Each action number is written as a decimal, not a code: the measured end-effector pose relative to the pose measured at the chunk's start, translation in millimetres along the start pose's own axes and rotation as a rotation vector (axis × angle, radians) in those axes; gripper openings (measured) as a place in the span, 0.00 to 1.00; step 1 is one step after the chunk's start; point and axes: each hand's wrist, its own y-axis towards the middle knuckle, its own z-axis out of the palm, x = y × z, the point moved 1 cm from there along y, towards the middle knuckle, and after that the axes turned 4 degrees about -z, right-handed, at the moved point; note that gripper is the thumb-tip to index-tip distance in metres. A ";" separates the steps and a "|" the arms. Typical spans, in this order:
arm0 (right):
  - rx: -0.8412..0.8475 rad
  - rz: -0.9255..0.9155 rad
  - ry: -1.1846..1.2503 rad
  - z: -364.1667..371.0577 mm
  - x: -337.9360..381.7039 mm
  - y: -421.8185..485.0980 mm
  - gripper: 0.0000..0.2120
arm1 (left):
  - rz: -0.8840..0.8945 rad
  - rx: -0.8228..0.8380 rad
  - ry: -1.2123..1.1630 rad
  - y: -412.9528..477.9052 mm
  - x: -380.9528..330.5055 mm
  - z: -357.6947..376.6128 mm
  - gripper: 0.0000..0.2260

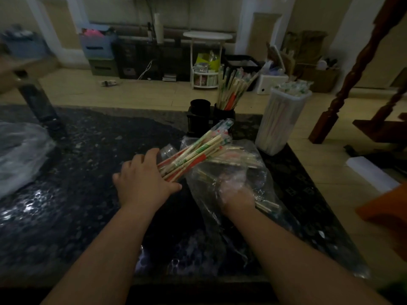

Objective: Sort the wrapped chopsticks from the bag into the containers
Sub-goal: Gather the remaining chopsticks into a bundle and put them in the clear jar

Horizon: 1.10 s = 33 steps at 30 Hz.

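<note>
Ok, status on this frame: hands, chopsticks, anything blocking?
Left hand grips bundle of wrapped wooden chopsticks. Right hand inside crinkled clear plastic bag, grip unclear. Nothing between bundle and black round holder.

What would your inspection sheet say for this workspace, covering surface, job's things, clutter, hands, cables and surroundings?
Surface: dark speckled counter, with glare patches at the left.
Job's things: chopstick bundle; clear bag holding more chopsticks; black holder partly filled; second black holder showing no sticks; white tub full.
Clutter: crumpled plastic at the far left; clear cup beside the bundle.
Hands: left hand grips the bundle; right hand is inside the bag, grip unclear.
Cables: white cable on the floor behind.
Surroundings: white stand, wooden stair post, dim light.
</note>
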 end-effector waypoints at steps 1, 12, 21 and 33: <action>0.017 -0.011 -0.034 4.1 -3.0 -3.3 0.20 | 0.005 0.004 -0.001 -1.3 0.0 -1.2 0.46; 0.019 -0.064 0.125 -2.3 -2.0 -43.8 0.19 | 0.033 0.010 0.001 -17.0 2.8 -16.2 0.45; 0.033 -0.080 0.092 -10.2 -9.1 -68.7 0.17 | 0.068 -0.002 0.057 -31.8 6.8 -20.1 0.45; -0.261 -0.218 -0.019 -82.6 -1.7 -100.8 0.09 | 0.068 -0.017 0.013 -36.9 8.7 -16.1 0.44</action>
